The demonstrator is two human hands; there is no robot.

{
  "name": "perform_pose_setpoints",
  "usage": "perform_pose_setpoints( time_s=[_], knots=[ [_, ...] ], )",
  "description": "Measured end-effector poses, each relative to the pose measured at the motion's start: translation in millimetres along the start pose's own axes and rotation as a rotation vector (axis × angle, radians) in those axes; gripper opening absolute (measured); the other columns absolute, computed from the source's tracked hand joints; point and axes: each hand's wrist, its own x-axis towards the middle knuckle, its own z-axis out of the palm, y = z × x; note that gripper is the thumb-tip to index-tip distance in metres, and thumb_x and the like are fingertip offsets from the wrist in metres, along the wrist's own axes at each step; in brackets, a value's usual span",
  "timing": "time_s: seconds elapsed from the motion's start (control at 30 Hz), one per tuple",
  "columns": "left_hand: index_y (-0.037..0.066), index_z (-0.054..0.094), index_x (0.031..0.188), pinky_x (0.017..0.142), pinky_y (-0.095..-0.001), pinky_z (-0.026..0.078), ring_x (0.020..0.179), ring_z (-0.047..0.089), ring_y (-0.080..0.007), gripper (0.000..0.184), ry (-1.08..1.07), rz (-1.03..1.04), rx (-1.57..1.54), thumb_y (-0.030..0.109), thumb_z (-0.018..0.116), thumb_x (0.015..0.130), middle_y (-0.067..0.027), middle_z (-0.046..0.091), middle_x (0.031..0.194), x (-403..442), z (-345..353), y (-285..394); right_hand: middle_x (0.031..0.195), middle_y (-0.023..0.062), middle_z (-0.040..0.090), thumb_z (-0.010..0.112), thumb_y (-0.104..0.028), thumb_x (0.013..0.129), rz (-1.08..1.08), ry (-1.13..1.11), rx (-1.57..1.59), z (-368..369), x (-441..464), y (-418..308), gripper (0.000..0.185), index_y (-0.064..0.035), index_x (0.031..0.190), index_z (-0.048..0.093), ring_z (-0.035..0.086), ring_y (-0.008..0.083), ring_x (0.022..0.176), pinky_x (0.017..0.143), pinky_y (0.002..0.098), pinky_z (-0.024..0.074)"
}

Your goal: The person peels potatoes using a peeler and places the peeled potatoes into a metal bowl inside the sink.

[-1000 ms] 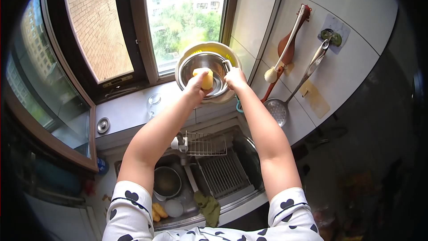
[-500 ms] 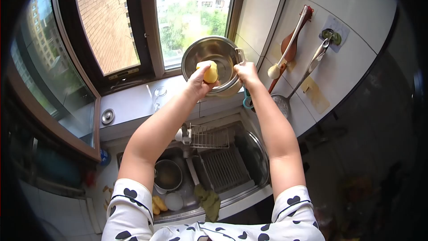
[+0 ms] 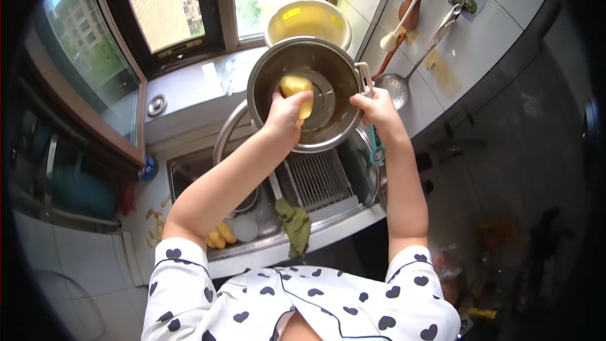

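My left hand (image 3: 287, 112) is closed round a peeled yellow potato (image 3: 295, 86), over the inside of a steel pot (image 3: 328, 66). At the pot's right side, my right hand (image 3: 379, 108) grips the rim by the pale handle. The pot is held above the sink, tilted so that its inside faces me. Behind it, on the window ledge, stands a pale yellow basin (image 3: 307, 17). More yellow potatoes (image 3: 221, 235) lie in the sink's front left corner, beside a white round item (image 3: 245, 227).
A green cloth (image 3: 294, 224) hangs over the sink's front edge. A curved faucet (image 3: 228, 127) rises left of the pot. On the right wall hang a slotted ladle (image 3: 394, 88) and a brush (image 3: 389, 41). Peelings (image 3: 153, 224) lie on the left counter. An open window is at the left.
The steel pot has come out of the yellow basin and moved down toward me, over the sink. My left hand has moved with it, still holding the potato. The view has tilted down.
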Motion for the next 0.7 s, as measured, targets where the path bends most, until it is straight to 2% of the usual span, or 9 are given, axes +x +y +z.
perform_pose_setpoints(
  time_s=[0.07,0.13,0.2,0.37,0.4,0.47,0.57,0.67,0.7],
  knots=[
    [0.009,0.038,0.124,0.089,-0.0458,0.045,0.109,0.053,-0.0248,0.053,0.051,-0.003,0.030,0.002,0.063,0.078,-0.0090,0.052,0.117,-23.6,-21.0,-26.9,0.055,-0.0018,0.050,0.061,-0.010,0.074,0.059,0.025,0.014,12.6,-33.4,9.2,0.010,-0.0047,0.068,0.055,0.041,0.0060,0.040,0.037,0.0228,0.0319],
    [0.008,0.035,0.127,0.094,-0.0427,0.044,0.111,0.051,-0.0263,0.058,0.081,-0.078,0.019,-0.001,0.063,0.077,-0.0104,0.049,0.119,-45.4,-46.3,-53.8,0.055,-0.0040,0.047,0.059,-0.009,0.074,0.085,0.007,0.009,24.4,-62.2,25.7,0.009,-0.0066,0.069,0.053,0.039,0.0037,0.041,0.037,0.0214,0.0304],
    [0.008,0.034,0.128,0.093,-0.0420,0.045,0.111,0.051,-0.0259,0.059,0.104,-0.072,0.033,-0.002,0.063,0.077,-0.0108,0.048,0.120,-70.5,-70.5,-77.0,0.058,-0.0016,0.052,0.062,-0.011,0.076,0.141,-0.039,0.034,35.5,-88.7,51.2,0.009,-0.0051,0.073,0.057,0.042,0.0048,0.041,0.037,0.0209,0.0324],
    [0.006,0.031,0.128,0.092,-0.0423,0.047,0.111,0.051,-0.0262,0.061,0.152,-0.361,0.012,0.000,0.065,0.078,-0.0125,0.046,0.118,-132.9,-121.0,-100.8,0.056,-0.0033,0.051,0.062,-0.009,0.076,0.302,-0.067,0.007,80.2,-148.7,89.6,0.007,-0.0059,0.071,0.058,0.042,0.0037,0.042,0.038,0.0204,0.0308],
    [0.007,0.030,0.129,0.093,-0.0431,0.047,0.111,0.050,-0.0265,0.062,0.135,-0.421,-0.009,0.002,0.065,0.079,-0.0122,0.046,0.119,-146.7,-129.6,-96.3,0.056,-0.0038,0.049,0.059,-0.008,0.072,0.331,-0.060,-0.008,91.0,-158.9,94.6,0.004,-0.0046,0.069,0.058,0.041,0.0040,0.043,0.039,0.0212,0.0295],
    [0.008,0.028,0.131,0.092,-0.0419,0.047,0.112,0.050,-0.0266,0.064,0.168,-0.476,0.004,0.003,0.065,0.079,-0.0119,0.045,0.121,-162.7,-155.6,-102.1,0.056,-0.0030,0.051,0.059,-0.008,0.071,0.403,-0.092,0.014,111.3,-176.6,106.0,0.004,-0.0037,0.070,0.060,0.042,0.0045,0.044,0.040,0.0214,0.0296],
    [0.008,0.027,0.133,0.090,-0.0400,0.047,0.112,0.050,-0.0259,0.066,0.227,-0.468,0.020,0.003,0.065,0.079,-0.0123,0.045,0.121,-183.0,-200.8,-107.7,0.056,-0.0017,0.051,0.059,-0.007,0.070,0.488,-0.130,0.030,150.5,-197.2,115.0,0.005,-0.0028,0.070,0.061,0.044,0.0059,0.046,0.041,0.0238,0.0304],
    [0.008,0.027,0.133,0.089,-0.0392,0.048,0.111,0.049,-0.0248,0.067,0.348,-0.405,0.151,0.004,0.065,0.078,-0.0123,0.045,0.122,-193.7,-245.7,-108.1,0.055,-0.0011,0.051,0.058,-0.006,0.070,0.477,-0.170,-0.029,191.8,-204.4,128.2,0.005,-0.0021,0.070,0.060,0.044,0.0064,0.045,0.041,0.0240,0.0300],
    [0.011,0.025,0.134,0.084,-0.0432,0.050,0.110,0.049,-0.0257,0.069,0.391,-0.403,0.162,0.004,0.065,0.078,-0.0118,0.043,0.124,-198.7,-253.1,-97.9,0.054,-0.0006,0.049,0.058,-0.006,0.070,0.475,-0.172,-0.054,207.3,-205.9,123.6,0.005,-0.0018,0.069,0.058,0.043,0.0067,0.043,0.040,0.0244,0.0300]
  ],
)
